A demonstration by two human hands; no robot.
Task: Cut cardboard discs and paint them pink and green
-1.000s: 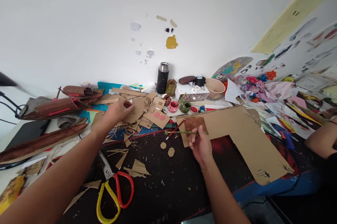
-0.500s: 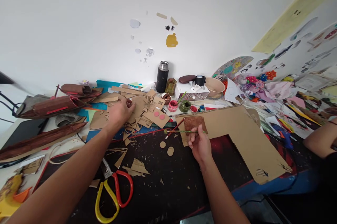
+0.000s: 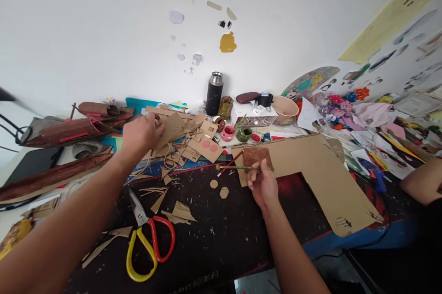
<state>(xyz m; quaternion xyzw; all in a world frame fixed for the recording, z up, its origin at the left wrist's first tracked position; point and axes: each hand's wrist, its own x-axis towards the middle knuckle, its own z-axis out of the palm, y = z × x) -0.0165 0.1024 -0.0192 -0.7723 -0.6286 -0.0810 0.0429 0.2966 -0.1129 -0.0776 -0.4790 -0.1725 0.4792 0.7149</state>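
My left hand (image 3: 142,133) is over the pile of cardboard scraps, its fingers bent around the edge of a cardboard piece (image 3: 171,132). In my right hand (image 3: 263,184) is a thin green-stained paintbrush (image 3: 238,167), pinched level with its tip pointing left. Beneath the brush lies a brown-painted square (image 3: 257,157) on a large cardboard sheet (image 3: 293,151). Two small cardboard discs (image 3: 213,184) rest on the dark table, left of my right hand. Open jars of pink paint (image 3: 228,133) and green paint (image 3: 244,134) stand behind the brush.
Scissors (image 3: 147,234) with red and yellow handles lie at the front left. A black flask (image 3: 214,94) stands by the wall, with a white box (image 3: 253,116) and a beige bowl (image 3: 285,109) to its right. Another person's arm (image 3: 421,181) is at the far right.
My left hand has moved left and slightly up across the scraps, and a cardboard piece there is now lifted and tilted. My right hand holds the brush in nearly the same place.
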